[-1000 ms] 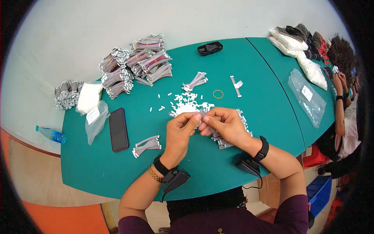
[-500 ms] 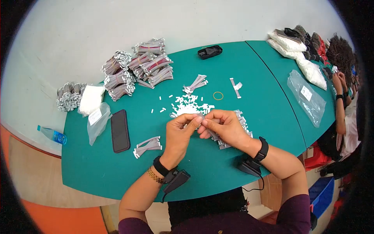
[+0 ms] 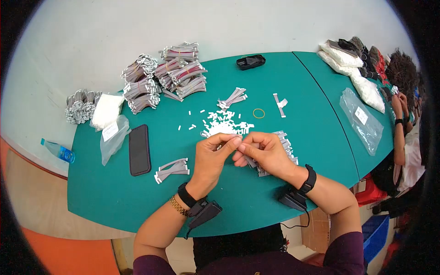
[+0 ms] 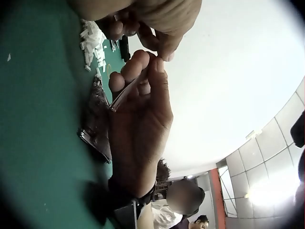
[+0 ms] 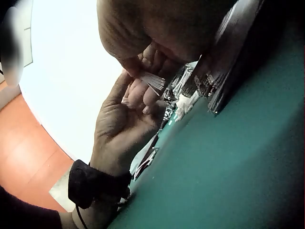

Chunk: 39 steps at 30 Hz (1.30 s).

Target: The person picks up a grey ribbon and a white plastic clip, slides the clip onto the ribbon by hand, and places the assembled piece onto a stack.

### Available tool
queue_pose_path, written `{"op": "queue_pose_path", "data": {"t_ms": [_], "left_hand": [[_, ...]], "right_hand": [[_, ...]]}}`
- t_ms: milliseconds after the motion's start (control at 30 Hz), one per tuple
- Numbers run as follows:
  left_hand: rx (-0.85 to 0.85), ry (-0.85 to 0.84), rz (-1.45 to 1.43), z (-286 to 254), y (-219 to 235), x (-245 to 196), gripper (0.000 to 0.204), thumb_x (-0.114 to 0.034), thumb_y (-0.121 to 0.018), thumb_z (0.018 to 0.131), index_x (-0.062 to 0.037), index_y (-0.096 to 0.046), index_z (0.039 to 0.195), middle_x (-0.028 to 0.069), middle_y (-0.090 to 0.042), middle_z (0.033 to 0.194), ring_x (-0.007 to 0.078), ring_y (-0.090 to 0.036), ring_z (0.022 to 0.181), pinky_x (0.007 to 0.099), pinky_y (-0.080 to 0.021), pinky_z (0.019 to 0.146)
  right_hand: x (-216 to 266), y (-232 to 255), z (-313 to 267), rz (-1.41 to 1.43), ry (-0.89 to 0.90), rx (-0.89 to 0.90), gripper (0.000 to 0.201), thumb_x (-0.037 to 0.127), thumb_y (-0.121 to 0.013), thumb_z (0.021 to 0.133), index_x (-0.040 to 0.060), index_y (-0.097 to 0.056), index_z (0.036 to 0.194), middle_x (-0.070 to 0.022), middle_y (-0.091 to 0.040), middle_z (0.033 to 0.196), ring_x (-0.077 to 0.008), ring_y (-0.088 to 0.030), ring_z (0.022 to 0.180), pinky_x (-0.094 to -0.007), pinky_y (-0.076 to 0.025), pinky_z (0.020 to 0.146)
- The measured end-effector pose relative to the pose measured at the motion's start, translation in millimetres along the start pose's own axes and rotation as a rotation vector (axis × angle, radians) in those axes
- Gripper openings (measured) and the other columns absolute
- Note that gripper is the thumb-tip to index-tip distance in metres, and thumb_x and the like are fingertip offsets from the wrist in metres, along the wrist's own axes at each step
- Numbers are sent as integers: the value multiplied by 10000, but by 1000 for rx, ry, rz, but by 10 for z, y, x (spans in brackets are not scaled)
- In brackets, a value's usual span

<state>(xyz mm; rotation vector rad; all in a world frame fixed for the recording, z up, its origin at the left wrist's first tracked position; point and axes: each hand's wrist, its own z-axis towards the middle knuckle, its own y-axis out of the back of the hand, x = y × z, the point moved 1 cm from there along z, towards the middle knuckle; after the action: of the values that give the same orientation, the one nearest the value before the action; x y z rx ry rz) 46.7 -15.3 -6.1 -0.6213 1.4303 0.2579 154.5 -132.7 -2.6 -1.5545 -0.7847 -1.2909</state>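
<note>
Fingertip to fingertip, my left hand (image 3: 208,160) and right hand (image 3: 270,153) meet above the table's middle. My right hand pinches a flat grey ribbon cable (image 4: 125,97), whose length runs back under its palm in the left wrist view. Thumb and forefinger of my left hand pinch at the cable's other end, which the fingertips hide. Seen from the right wrist, the cable's loose end (image 5: 155,83) shows separate strands. Just beyond the hands lies a heap of small white connectors (image 3: 222,126). A stack of ribbon cables (image 3: 286,149) lies beside and partly under my right hand.
Bundled ribbon cables (image 3: 183,73) are piled at the back left, near a white-filled bag (image 3: 107,111) and a phone (image 3: 140,150). Loose cables (image 3: 172,170) lie left of my left hand. A rubber band (image 3: 259,113) and a clear bag (image 3: 362,121) lie rightward; another person's arm (image 3: 398,137) is at far right.
Both hands stay together with small finger movements. The grey cable piece that showed between the fingertips is now mostly covered. The head view has shifted slightly.
</note>
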Motion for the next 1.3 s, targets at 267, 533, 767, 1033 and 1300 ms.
{"op": "queue_pose_path", "data": {"t_ms": [267, 533, 767, 1033, 1300], "left_hand": [[-37, -60, 17, -32, -22, 4, 160, -108, -654, 834, 10, -666, 942, 50, -652, 881, 84, -570, 812, 221, -453, 732], [-3, -63, 42, -25, -46, -21, 180, -139, -633, 853, 4, -660, 959, 47, -648, 885, 82, -546, 785, 216, -428, 707], [35, -34, 21, -24, -34, -30, 181, -121, -646, 841, 15, -659, 960, 65, -652, 902, 100, -579, 832, 233, -456, 759], [5, -108, 41, -18, -14, -41, 141, -112, -659, 829, 3, -667, 910, 54, -648, 842, 91, -580, 790, 232, -459, 735], [44, -25, -1, -36, -23, -45, 147, -144, -624, 860, -3, -658, 883, 42, -644, 836, 82, -566, 786, 239, -438, 749]], "right_hand": [[12, -2, -12, -8, 0, -4, 161, 138, -543, 914, -13, -586, 882, -97, -655, 806, -147, -649, 706, -250, -532, 631], [-23, 9, -17, -40, 37, -20, 166, 146, -550, 910, -13, -589, 887, -93, -656, 806, -138, -647, 703, -237, -526, 628], [6, 12, -29, -58, 35, -7, 149, 135, -546, 909, -6, -588, 886, -84, -654, 788, -130, -644, 693, -233, -522, 621], [25, 9, -26, -87, 22, 34, 134, 123, -541, 907, 1, -582, 870, -73, -651, 771, -114, -634, 675, -230, -511, 598], [-7, 22, -7, -146, 59, -5, 168, 160, -565, 904, -2, -609, 894, -52, -639, 755, -87, -603, 644, -215, -494, 591]]}}
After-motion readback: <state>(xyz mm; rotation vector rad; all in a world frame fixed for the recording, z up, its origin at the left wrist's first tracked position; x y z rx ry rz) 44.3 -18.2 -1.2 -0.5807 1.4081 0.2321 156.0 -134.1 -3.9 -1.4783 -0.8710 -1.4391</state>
